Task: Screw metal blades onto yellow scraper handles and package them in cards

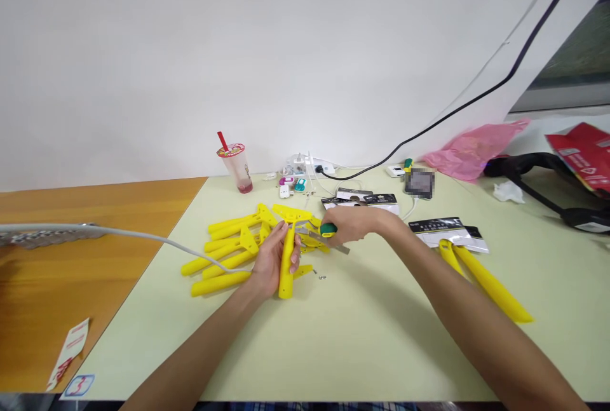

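Observation:
My left hand (271, 258) is closed around the round handle of a yellow scraper (286, 265), its wide flat head pointing away from me. In my right hand (350, 223) is a screwdriver with a green handle (328, 229), its shaft pointing left toward the scraper's head; whether the tip touches is too small to tell. Under my right hand a flat metal blade (340, 249) shows. More yellow scrapers (223, 262) lie in a pile left of and behind my left hand. Small screws (323, 277) rest on the table just right of the held handle.
Two yellow scraper pieces (495, 284) and black-and-white packets (445, 233) lie at right. Behind are more packets (381, 201), a cup with a red straw (237, 169), a power strip (326, 168) and a black cable (429, 128). A grey cord (157, 238) crosses from the left.

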`<state>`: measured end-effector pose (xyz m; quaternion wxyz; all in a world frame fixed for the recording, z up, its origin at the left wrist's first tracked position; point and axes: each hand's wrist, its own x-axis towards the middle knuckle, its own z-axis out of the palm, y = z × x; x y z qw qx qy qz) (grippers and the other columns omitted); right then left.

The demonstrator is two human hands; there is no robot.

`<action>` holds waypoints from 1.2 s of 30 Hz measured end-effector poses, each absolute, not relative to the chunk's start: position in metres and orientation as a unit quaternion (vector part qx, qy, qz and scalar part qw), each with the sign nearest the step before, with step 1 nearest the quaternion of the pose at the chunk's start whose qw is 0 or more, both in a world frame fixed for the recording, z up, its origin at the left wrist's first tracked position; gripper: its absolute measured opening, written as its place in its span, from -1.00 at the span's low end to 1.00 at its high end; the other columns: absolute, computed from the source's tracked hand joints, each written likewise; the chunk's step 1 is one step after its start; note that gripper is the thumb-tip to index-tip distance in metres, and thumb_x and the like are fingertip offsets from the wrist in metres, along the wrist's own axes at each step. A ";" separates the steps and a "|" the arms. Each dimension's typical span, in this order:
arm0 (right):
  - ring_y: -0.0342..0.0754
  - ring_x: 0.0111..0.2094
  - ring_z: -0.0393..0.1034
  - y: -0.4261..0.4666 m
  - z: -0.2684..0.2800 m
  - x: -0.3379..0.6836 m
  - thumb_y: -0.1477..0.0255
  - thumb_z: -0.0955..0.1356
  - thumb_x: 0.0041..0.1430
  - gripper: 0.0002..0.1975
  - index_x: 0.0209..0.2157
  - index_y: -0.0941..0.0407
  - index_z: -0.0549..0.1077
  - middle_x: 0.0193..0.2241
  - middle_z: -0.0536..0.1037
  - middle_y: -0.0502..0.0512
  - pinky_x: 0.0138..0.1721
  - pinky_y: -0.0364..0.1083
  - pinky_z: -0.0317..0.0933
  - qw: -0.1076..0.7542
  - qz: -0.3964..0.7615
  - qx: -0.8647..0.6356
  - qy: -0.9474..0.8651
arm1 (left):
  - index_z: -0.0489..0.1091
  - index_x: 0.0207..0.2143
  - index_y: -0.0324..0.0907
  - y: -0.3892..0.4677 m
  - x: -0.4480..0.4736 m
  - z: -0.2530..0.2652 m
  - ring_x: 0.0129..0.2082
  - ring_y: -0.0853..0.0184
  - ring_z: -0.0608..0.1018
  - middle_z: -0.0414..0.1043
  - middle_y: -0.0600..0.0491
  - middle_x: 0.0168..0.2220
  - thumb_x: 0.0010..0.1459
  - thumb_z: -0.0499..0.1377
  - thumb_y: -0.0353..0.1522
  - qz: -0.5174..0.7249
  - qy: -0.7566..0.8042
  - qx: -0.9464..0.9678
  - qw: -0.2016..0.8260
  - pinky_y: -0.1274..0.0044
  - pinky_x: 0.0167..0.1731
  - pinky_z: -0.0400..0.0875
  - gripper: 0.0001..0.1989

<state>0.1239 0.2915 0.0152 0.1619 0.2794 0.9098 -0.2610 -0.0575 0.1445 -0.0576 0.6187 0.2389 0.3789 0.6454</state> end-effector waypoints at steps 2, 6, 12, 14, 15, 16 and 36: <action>-0.13 -0.54 0.24 0.299 0.027 0.136 0.23 0.46 0.15 -0.71 -0.43 0.08 0.33 -0.48 0.44 0.00 -0.53 -0.08 0.04 0.095 -0.233 0.291 0.923 | 0.27 -0.24 -0.13 0.144 -0.058 -0.058 -0.67 0.50 0.36 0.47 0.12 -0.38 0.22 0.40 -0.15 0.641 0.380 0.238 0.623 0.65 -0.77 0.27 -0.62; -0.15 -0.51 0.17 0.299 0.048 0.150 0.14 0.43 0.25 -0.65 -0.42 0.08 0.34 -0.50 0.37 -0.05 -0.49 -0.09 -0.01 -0.055 -0.249 0.313 0.915 | 0.25 -0.26 -0.11 0.143 -0.057 -0.058 -0.67 0.49 0.39 0.48 0.13 -0.39 0.22 0.40 -0.14 0.630 0.378 0.253 0.629 0.64 -0.78 0.30 -0.61; -0.19 -0.52 0.08 0.283 0.058 0.145 0.08 0.42 0.28 -0.62 -0.39 0.10 0.40 -0.53 0.26 -0.12 -0.50 -0.13 -0.02 -0.124 -0.328 0.251 0.902 | 0.31 -0.26 -0.14 0.137 -0.052 -0.056 -0.71 0.46 0.43 0.52 0.11 -0.39 0.20 0.41 -0.11 0.598 0.378 0.298 0.640 0.63 -0.82 0.33 -0.61; -0.19 -0.53 0.09 0.281 0.055 0.141 0.09 0.43 0.27 -0.62 -0.41 0.10 0.38 -0.53 0.28 -0.11 -0.53 -0.14 0.00 -0.103 -0.346 0.246 0.899 | 0.33 -0.28 -0.16 0.136 -0.051 -0.057 -0.71 0.45 0.45 0.53 0.09 -0.39 0.21 0.41 -0.12 0.586 0.373 0.315 0.647 0.62 -0.83 0.34 -0.62; -0.19 -0.54 0.10 0.281 0.054 0.139 0.10 0.43 0.26 -0.61 -0.43 0.09 0.36 -0.54 0.27 -0.11 -0.54 -0.14 0.00 -0.094 -0.352 0.249 0.897 | 0.34 -0.28 -0.17 0.135 -0.050 -0.058 -0.70 0.43 0.47 0.54 0.08 -0.39 0.21 0.41 -0.12 0.579 0.369 0.321 0.652 0.62 -0.83 0.35 -0.62; -0.19 -0.55 0.10 0.281 0.052 0.138 0.11 0.43 0.26 -0.61 -0.45 0.09 0.33 -0.55 0.26 -0.12 -0.56 -0.14 -0.01 -0.088 -0.356 0.256 0.895 | 0.35 -0.28 -0.18 0.135 -0.050 -0.059 -0.70 0.42 0.49 0.54 0.07 -0.39 0.22 0.40 -0.13 0.573 0.366 0.327 0.657 0.61 -0.83 0.37 -0.63; -0.20 -0.57 0.25 0.281 0.048 0.136 0.16 0.43 0.28 -0.71 -0.29 0.11 0.45 -0.47 0.41 -0.07 -0.59 -0.17 0.10 -0.019 -0.382 0.231 0.895 | 0.38 -0.27 -0.19 0.133 -0.049 -0.061 -0.68 0.39 0.51 0.55 0.01 -0.37 0.23 0.41 -0.14 0.549 0.356 0.342 0.675 0.59 -0.82 0.40 -0.64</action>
